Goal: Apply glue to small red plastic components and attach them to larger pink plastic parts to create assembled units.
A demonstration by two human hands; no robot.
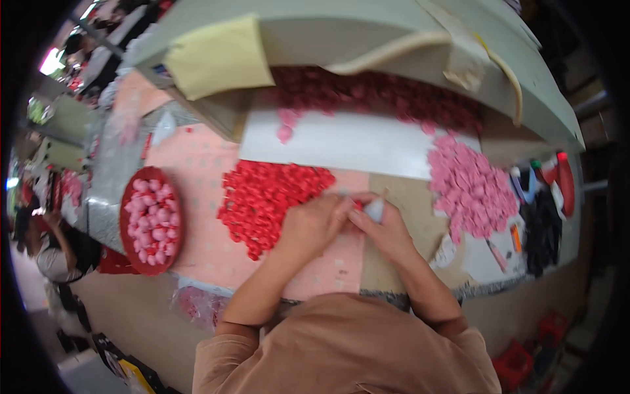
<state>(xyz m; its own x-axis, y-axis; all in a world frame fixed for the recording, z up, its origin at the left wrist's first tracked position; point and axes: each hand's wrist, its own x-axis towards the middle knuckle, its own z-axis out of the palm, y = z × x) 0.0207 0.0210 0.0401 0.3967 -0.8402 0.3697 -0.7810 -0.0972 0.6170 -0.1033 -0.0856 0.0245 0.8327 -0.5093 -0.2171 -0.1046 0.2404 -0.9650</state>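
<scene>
Near the middle of the worktop my two hands meet. Closed fingers of my left hand [314,226] pinch a small red piece [358,205], mostly covered by the fingertips. My right hand [390,233] is wrapped round a small whitish squeeze bottle [375,209] with a narrow tip, held right beside that piece. Just left of my left hand spreads a heap of small red pieces [256,200]. To the right of my right hand lies a pile of flat pink pieces [469,187], apart from it.
A red bowl [179,243] of pink and red balls stands at the left. A pale green shelf [380,49] overhangs more pink pieces [394,95] at the back. On the right lie a pink-handled tool [497,256], black cloth [541,230] and a red bottle [565,184]. Another person [62,253] is far left.
</scene>
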